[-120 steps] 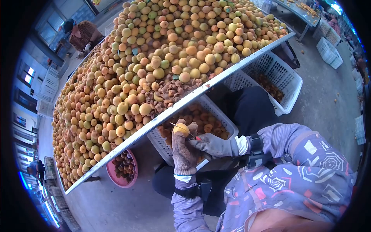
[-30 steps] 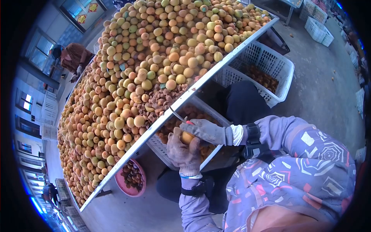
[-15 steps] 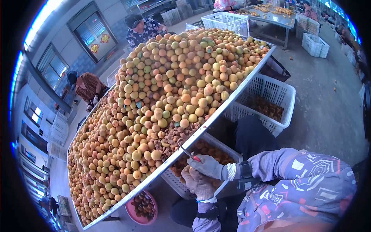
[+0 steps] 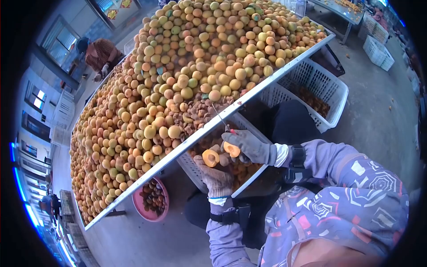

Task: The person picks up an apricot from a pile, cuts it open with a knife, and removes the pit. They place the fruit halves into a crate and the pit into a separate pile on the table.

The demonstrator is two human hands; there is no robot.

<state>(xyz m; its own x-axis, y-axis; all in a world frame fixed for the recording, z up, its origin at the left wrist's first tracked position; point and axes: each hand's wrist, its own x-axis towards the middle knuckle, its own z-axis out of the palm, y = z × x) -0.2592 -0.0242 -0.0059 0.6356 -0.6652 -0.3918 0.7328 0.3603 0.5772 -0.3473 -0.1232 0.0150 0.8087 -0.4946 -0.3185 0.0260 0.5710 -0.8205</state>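
Note:
Both of my hands wear grey work gloves and meet above a white crate (image 4: 192, 171) that stands under the table's edge. Pinched in my left hand (image 4: 216, 177) is an apricot half (image 4: 211, 158), its orange cut face showing. My right hand (image 4: 251, 146) is closed on a small knife (image 4: 219, 114) with a red handle and a thin blade pointing up toward the table. Another apricot half (image 4: 231, 149) is held against the fingers of that same hand. Cut apricot pieces (image 4: 245, 171) lie in the crate below, partly hidden by my hands.
A large heap of whole apricots (image 4: 187, 80) covers the table with a raised metal rim (image 4: 164, 163). Brown pits (image 4: 192, 116) lie near its edge. A pink basin (image 4: 165, 196) sits on the floor, another white crate (image 4: 340, 100) to the right. A person (image 4: 100, 54) works across the table.
My hands have moved apart slightly, and two orange apricot halves now show between them. The view has shifted, so the heap sits higher in it.

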